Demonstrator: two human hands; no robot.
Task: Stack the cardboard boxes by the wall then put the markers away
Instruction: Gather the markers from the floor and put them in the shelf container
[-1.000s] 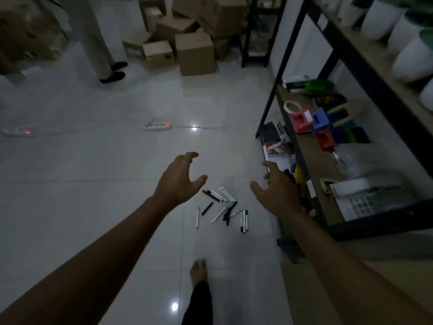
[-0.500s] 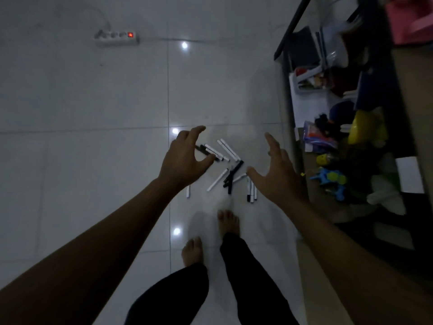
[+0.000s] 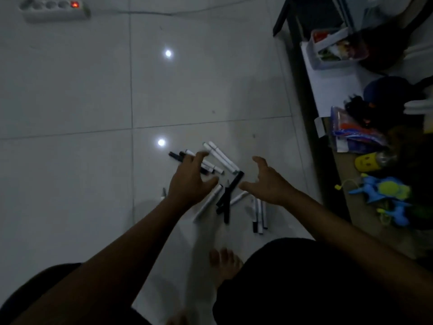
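— Where are the markers (image 3: 225,184) lying?

— Scattered on the white tiled floor (image 3: 70,102), just ahead of a bare foot (image 3: 223,263), near the black shelf frame (image 3: 311,137).

— And the hands?

— The left hand (image 3: 189,184) is hovering over the pile, fingers spread, gripping nothing. The right hand (image 3: 267,181) is doing likewise, open and empty.

— Anything else?

— A power strip (image 3: 55,9) is glowing red, well apart.

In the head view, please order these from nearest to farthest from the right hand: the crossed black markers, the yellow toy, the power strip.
From the right hand:
1. Crossed black markers, on the floor just left of it, between both hands.
2. Yellow toy, to its right on the low shelf.
3. Power strip, far up-left on the floor.
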